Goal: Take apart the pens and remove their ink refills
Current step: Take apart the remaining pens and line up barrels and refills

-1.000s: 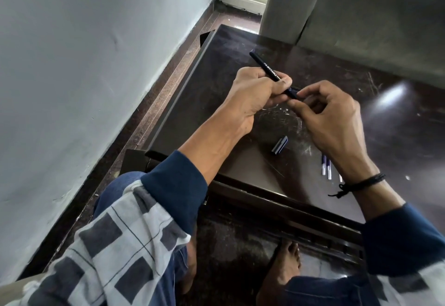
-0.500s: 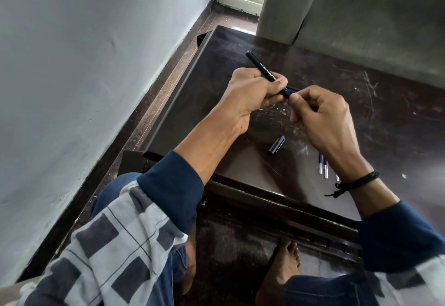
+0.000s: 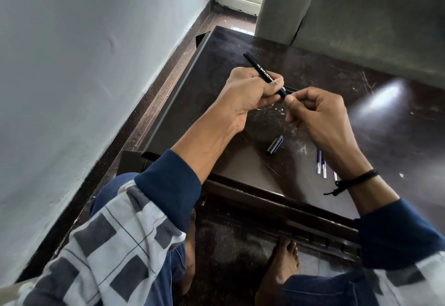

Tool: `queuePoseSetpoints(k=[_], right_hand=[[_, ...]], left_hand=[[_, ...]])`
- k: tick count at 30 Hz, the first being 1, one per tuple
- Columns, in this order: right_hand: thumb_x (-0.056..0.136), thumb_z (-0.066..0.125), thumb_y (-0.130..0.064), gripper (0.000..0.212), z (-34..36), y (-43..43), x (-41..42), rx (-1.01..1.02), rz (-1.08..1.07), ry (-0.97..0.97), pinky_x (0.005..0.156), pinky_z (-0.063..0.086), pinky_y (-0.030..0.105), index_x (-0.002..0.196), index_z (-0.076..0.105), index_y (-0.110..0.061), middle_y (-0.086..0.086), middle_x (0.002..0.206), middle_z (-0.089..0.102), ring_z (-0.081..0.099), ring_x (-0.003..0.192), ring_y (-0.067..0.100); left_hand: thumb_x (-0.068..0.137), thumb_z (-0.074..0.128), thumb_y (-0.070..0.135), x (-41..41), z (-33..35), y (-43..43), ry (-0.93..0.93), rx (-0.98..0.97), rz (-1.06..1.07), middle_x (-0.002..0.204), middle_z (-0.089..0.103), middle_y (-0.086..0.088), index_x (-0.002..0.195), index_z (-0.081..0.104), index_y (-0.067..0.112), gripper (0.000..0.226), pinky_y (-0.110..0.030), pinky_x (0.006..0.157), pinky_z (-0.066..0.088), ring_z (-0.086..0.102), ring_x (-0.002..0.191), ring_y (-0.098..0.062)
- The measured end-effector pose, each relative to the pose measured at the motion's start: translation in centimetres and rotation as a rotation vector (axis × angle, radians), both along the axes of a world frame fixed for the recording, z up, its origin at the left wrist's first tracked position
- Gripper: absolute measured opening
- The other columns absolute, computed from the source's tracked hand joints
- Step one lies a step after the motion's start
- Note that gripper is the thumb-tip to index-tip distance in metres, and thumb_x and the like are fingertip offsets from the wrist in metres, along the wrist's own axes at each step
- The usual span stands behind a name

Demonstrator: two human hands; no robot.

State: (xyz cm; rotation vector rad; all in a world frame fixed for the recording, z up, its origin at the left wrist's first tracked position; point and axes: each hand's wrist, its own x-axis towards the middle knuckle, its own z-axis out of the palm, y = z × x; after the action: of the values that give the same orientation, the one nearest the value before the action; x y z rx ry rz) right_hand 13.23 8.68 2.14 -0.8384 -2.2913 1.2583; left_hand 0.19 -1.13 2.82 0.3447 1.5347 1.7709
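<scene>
Pen [image 3: 261, 70] — apparently between both hands [image 3: 243, 98].

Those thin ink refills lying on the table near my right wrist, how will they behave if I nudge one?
The refills look like thin round tubes, so a nudge would probably roll them across the glossy table. They seem light and likely flex a little. Lying flat, they may be fiddly to pinch up.

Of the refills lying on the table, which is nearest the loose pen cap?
The leftmost refill; the middle refill and the rightmost refill, mostly hidden by the right wrist, lie further from the pen cap.
</scene>
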Motion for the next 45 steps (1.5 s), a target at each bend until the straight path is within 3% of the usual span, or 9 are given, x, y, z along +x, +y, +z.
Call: queuePoseSetpoints(k=[4,10,13,18,25,29,37,41,45], right_hand=[[0.098,0.068,-0.023,0.016,0.3,0.2,0.1,-0.065,0.013,0.028,0.062,0.048,0.038,0.089,0.071,-0.009,0.002,0.061,0.069,0.059,0.055,0.013],[0.101,0.063,-0.022,0.020,0.7,1.0,0.3,-0.276,0.056,0.028,0.060,0.052,0.023,0.097,0.070,-0.004,0.006,0.068,0.072,0.064,0.057,0.014],[0.100,0.065,-0.032,0.017,1.0,2.1,0.7,-0.104,-0.042,0.049,0.064,0.055,0.026,0.097,0.073,-0.016,0.002,0.072,0.076,0.066,0.061,0.012],[0.088,0.075,-0.036,0.017,0.9,4.0,2.0,0.143,-0.180,-0.022,0.078,0.061,0.051,0.080,0.073,-0.022,0.000,0.070,0.074,0.070,0.067,0.023],[0.082,0.083,-0.025,0.014,0.3,2.4,1.3,0.344,0.236,-0.421,0.079,0.052,0.032,0.090,0.078,-0.035,-0.014,0.088,0.065,0.061,0.078,0.001],[0.084,0.081,-0.023,0.021,-0.9,1.4,0.6,0.462,0.460,-0.535,0.080,0.044,0.028,0.097,0.075,-0.038,-0.015,0.103,0.054,0.056,0.091,0.008],[0.091,0.071,-0.022,0.012,-1.0,1.9,0.7,0.455,0.336,-0.646,0.084,0.052,0.038,0.093,0.065,-0.032,-0.015,0.094,0.064,0.062,0.094,0.015],[0.094,0.070,-0.023,0.022,-0.5,1.7,0.8,0.420,0.447,-0.684,0.089,0.051,0.038,0.113,0.066,-0.034,-0.014,0.101,0.062,0.062,0.098,0.013],[0.094,0.068,-0.025,0.019,-0.9,1.2,0.7,0.460,0.499,-0.679,0.091,0.051,0.038,0.112,0.067,-0.030,-0.013,0.103,0.060,0.061,0.098,0.013]], left_hand=[[0.087,0.071,-0.006,0.0,0.2,-0.1,0.003,0.005,-0.024,0.083,0.071,-0.012,0.090,0.073,-0.003,0.005,-0.028,0.077,0.063,0.071,0.073,-0.016],[0.087,0.071,-0.006,-0.1,0.2,-0.2,0.016,0.012,-0.040,0.092,0.073,-0.017,0.097,0.073,-0.005,0.010,-0.028,0.080,0.062,0.073,0.082,-0.019],[0.088,0.070,-0.005,-0.2,0.4,-0.3,-0.017,0.024,0.016,0.097,0.074,-0.019,0.103,0.072,-0.008,0.015,-0.032,0.083,0.062,0.072,0.088,-0.025],[0.088,0.071,-0.004,-0.4,0.3,-0.2,-0.088,0.033,0.077,0.093,0.075,-0.017,0.096,0.073,-0.004,0.008,-0.030,0.081,0.062,0.073,0.081,-0.024],[0.087,0.073,-0.002,-1.0,0.1,-0.2,-0.108,0.053,0.150,0.089,0.075,-0.016,0.088,0.075,0.003,0.005,-0.023,0.075,0.061,0.074,0.079,-0.021],[0.087,0.073,-0.001,-1.1,0.0,-0.1,-0.112,0.065,0.167,0.090,0.075,-0.017,0.089,0.075,0.002,0.004,-0.022,0.075,0.060,0.073,0.081,-0.022],[0.087,0.074,0.000,-1.2,0.1,-0.2,-0.110,0.066,0.165,0.093,0.075,-0.018,0.090,0.075,0.002,0.004,-0.024,0.078,0.061,0.073,0.081,-0.022],[0.087,0.074,0.000,-1.3,0.1,-0.3,-0.111,0.064,0.172,0.094,0.075,-0.018,0.090,0.075,0.002,0.004,-0.024,0.079,0.061,0.073,0.082,-0.021],[0.087,0.074,0.000,-1.2,0.0,-0.3,-0.106,0.056,0.167,0.096,0.075,-0.018,0.093,0.075,0.001,0.006,-0.025,0.081,0.061,0.073,0.083,-0.022]])
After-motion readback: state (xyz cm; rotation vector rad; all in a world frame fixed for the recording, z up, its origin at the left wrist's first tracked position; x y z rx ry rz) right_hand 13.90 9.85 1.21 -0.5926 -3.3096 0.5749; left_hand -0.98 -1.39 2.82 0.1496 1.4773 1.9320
